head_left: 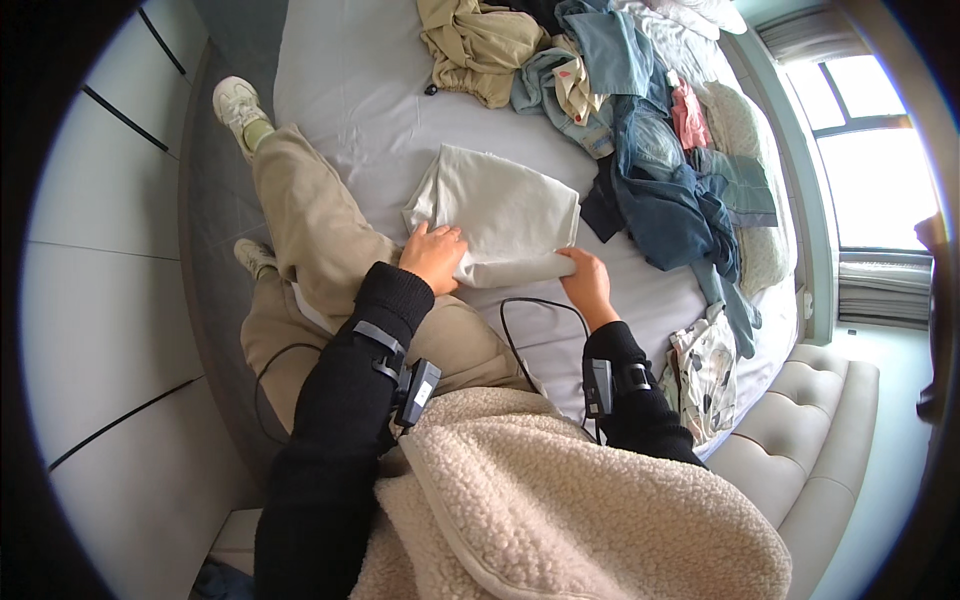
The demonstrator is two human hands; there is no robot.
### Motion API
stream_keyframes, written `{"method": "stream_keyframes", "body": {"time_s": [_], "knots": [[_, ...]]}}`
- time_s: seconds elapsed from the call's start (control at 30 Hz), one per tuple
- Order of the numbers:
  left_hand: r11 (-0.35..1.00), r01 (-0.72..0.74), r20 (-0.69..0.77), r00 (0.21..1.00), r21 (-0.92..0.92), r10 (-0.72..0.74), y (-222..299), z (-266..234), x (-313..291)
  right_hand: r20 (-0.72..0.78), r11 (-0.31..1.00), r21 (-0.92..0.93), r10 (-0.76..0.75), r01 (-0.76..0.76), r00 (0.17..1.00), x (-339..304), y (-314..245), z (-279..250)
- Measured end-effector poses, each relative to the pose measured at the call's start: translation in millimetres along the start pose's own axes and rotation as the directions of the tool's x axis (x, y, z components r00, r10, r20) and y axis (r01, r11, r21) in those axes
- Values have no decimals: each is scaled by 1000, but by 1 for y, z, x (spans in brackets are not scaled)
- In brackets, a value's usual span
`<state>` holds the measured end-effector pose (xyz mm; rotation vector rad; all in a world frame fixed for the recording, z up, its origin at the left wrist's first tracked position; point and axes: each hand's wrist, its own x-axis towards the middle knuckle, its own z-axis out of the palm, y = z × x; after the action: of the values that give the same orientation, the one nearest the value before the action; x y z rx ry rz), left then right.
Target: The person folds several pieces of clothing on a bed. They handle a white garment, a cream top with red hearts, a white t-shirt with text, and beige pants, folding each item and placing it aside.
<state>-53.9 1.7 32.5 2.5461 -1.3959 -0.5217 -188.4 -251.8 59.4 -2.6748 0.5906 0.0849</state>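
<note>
A pale off-white garment (505, 205), folded into a rough rectangle, lies on the bed in front of me. Its kind cannot be made out. My left hand (433, 258) is at the near left corner, its fingers closed on the cloth. At the near right corner, my right hand (588, 280) pinches the fabric between thumb and fingers. Between the two hands the near edge is turned over in a soft fold. The far end lies fairly flat, with creases at the left side.
A heap of clothes lies to the right, with blue jeans (655, 220), a khaki garment (480, 45) and a pink piece (688, 115). A patterned garment (708, 375) is nearer, beside the padded headboard (800, 400). A black cable (515, 330) loops near my right wrist.
</note>
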Motion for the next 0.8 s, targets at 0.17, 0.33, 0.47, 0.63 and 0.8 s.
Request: {"method": "stream_keyframes", "body": {"time_s": [0.17,0.33,0.47,0.63,0.8], "knots": [[984,-106,-427,904,-141,36,9,-22,-7,-251,924,174,-294,341,922,15,-7,-61],[853,-212,-347,937,-477,39,55,-62,-18,-399,922,248,-180,296,899,12,-15,-133],[535,-400,-393,910,-744,134,89,-70,-10,-399,914,267,-185,307,898,26,-25,-176],[329,-265,-288,957,-906,-22,53,-41,16,-389,916,-15,-374,400,842,106,-41,-134],[782,362,-45,895,-507,-444,-30,-12,16,-257,969,-99,-245,227,935,170,-44,-19]]}}
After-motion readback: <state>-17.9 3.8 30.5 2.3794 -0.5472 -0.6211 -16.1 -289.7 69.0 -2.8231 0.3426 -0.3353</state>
